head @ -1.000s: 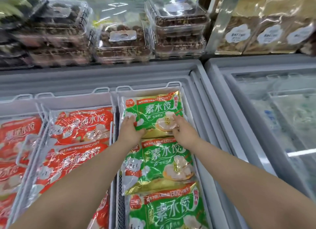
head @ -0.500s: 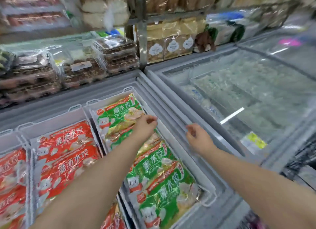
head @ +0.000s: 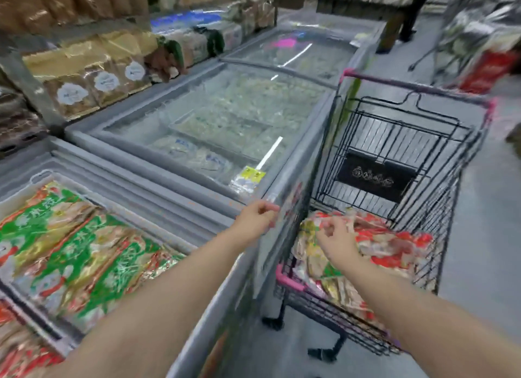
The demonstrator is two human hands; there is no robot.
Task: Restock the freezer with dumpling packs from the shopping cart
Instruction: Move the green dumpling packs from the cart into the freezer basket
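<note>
Supermarket aisle, grey floor (head: 479,236), with shelves of bagged goods (head: 84,76) along the back wall. Two big units fill the left and centre. A grey open-topped chest freezer (head: 141,186) is at the near left, and a glass-lidded grey chest freezer (head: 225,118) stands beside it with its lid closed.

Touching the front of the lidded unit stands a black wire shopping cart with pink trim (head: 439,222). Inside it, at the near end, lies a heap of red-and-gold plastic dumpling packs (head: 389,245). The far end of the cart has none. Green-and-gold dumpling packs (head: 73,253) already lie flat in a row in the open freezer's white basket.

The left hand (head: 256,221) hangs over the freezer's front edge, fingers loosely curled round nothing. The right hand (head: 335,238) is above the heap in the cart, fingers half bent and thumb near the forefinger. It does not seem to have closed on a pack, though blur makes this uncertain.

The packs are slick and lie overlapping, so a pinch at one corner would probably let a pack slide free or drag its neighbour over the cart's rim. A push from the reaching arm might also roll the cart away from the freezer.
</note>
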